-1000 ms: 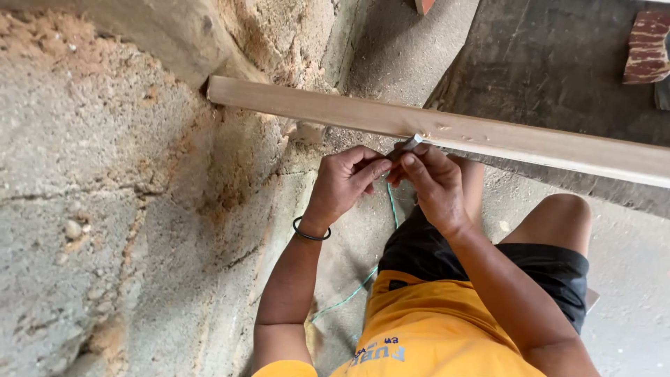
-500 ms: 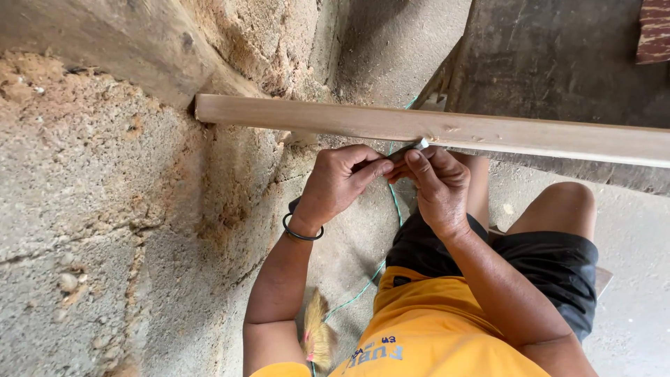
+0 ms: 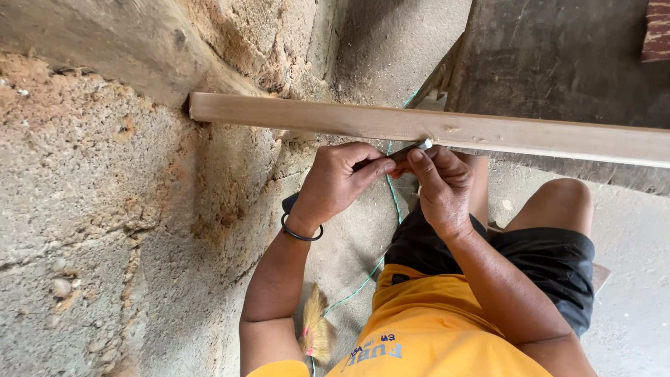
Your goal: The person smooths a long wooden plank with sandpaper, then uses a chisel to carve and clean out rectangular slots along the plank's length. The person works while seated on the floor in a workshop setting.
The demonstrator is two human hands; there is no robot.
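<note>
Pinching a thin dark metal-tipped tool [image 3: 412,148] between them, the left hand [image 3: 342,183] and right hand [image 3: 441,187] meet just below the wooden batten [image 3: 447,129], which juts rightward from the rough block wall [image 3: 105,209]; a green string [image 3: 393,188] hangs beneath.

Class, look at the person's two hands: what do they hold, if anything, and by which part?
Both hands, left hand and right hand, pinch a small metal-tipped tool by its lower end.

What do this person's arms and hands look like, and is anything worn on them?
Both arms are bare to the shoulder, ending at short yellow sleeves. The left hand and right hand wear no gloves. A thin dark bangle circles the left wrist. No rings or watch show.
</note>
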